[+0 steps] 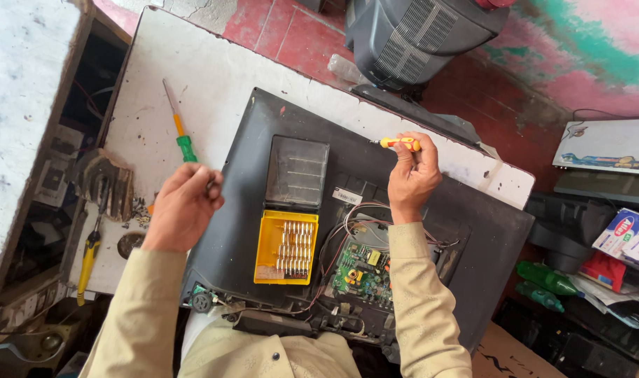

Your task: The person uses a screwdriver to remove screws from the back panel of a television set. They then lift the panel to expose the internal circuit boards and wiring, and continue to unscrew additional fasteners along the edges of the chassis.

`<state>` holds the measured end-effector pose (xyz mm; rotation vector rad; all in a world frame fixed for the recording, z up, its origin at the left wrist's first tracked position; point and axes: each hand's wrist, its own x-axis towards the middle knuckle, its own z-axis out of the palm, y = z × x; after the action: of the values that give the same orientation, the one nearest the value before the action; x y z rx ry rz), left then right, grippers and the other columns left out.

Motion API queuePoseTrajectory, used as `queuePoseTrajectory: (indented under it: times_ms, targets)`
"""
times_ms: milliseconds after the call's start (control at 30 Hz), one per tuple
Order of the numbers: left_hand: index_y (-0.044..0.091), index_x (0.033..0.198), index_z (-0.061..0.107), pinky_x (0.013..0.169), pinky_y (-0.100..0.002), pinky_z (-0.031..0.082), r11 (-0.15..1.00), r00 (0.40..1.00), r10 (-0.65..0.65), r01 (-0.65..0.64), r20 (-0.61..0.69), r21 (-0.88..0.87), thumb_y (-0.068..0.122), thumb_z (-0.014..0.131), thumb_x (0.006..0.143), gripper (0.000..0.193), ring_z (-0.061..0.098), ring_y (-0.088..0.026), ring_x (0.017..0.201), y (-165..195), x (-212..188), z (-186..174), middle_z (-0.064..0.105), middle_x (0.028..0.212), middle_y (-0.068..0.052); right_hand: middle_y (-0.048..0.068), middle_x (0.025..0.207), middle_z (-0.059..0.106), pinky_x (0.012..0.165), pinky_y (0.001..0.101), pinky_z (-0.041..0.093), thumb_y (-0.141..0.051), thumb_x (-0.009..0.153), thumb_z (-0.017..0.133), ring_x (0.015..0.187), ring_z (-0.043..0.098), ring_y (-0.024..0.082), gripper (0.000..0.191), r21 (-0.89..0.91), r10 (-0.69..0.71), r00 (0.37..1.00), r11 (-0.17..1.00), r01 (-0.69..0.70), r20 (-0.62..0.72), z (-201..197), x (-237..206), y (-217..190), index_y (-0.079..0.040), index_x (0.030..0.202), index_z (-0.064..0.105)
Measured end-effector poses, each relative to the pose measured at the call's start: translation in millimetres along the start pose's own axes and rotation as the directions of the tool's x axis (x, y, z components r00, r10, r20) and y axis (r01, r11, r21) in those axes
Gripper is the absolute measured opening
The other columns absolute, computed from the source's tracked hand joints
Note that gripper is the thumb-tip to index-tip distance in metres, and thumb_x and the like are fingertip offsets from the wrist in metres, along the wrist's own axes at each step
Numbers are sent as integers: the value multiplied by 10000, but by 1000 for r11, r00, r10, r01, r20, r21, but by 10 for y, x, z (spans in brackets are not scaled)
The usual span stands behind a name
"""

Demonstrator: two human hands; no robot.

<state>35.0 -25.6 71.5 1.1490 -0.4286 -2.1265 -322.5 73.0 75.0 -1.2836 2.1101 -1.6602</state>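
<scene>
Yellow bit case [286,246], green circuit board [362,269], orange-yellow screwdriver [400,143], black television back [473,231], beige sleeves [419,301].

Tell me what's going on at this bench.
A person works on a flat-panel TV lying face down on the white table. The right hand holds a small orange-handled screwdriver; the left hand rests closed at the TV's edge. An open yellow bit case sits on the back, beside an exposed green circuit board.

Right hand [412,175] gripping small orange screwdriver [400,143] above dark panel [249,210]
</scene>
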Motion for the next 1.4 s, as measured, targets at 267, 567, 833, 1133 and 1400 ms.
queuePoseTrajectory:
  times_ms: [267, 567, 833, 1133, 1400]
  targets:
    - [17, 1081, 558, 756, -302, 504, 993, 983, 80, -64, -164, 100, -77, 478, 952, 178, 594, -158, 863, -254, -479, -872, 636, 1036, -106, 136, 1118, 717, 896, 372, 603, -10, 1031, 707, 1017, 736, 264, 153, -192, -136, 982, 968, 160, 131, -53, -81, -183, 17, 1170, 650]
    - [-8, 936, 669, 666, -282, 568, 732, 829, 418, -65, -371, 678, -63, 545, 947, 135, 668, -127, 691, -563, -1044, -1408, 681, 780, -66, 178, 1091, 725, 933, 461, 553, -110, 1065, 827, 1041, 694, 364, 213, -482, -230, 929, 803, 349, 290, -202, -126, 59, 33, 1175, 715]
    - [20, 965, 673, 781, -452, 526, 222, 585, 798, -60, -146, 973, 32, 660, 883, 84, 665, -411, 883, -518, -1358, -1413, 683, 928, -201, 158, 1115, 707, 899, 332, 559, 32, 1090, 703, 1008, 698, 224, 219, -306, -111, 882, 912, 274, 459, -289, 22, 103, 77, 1296, 642]
    - [52, 1056, 658, 827, -469, 541, 171, 700, 690, 89, -184, 981, 28, 581, 947, 135, 644, -405, 1002, -661, -1492, -1443, 642, 1101, -159, 99, 1109, 667, 841, 230, 522, -10, 1100, 653, 912, 637, 97, 339, -155, 231, 774, 973, -172, 589, -240, 504, 779, 50, 1391, 488]
    - [34, 1115, 665, 833, -445, 550, 200, 697, 700, 16, -154, 980, 65, 624, 954, 168, 656, -385, 1017, -643, -1475, -1479, 641, 1121, -152, 135, 989, 680, 729, 219, 526, -10, 1077, 692, 835, 669, 130, 274, -338, 251, 741, 940, -35, 623, -119, 656, 590, 101, 1279, 544]
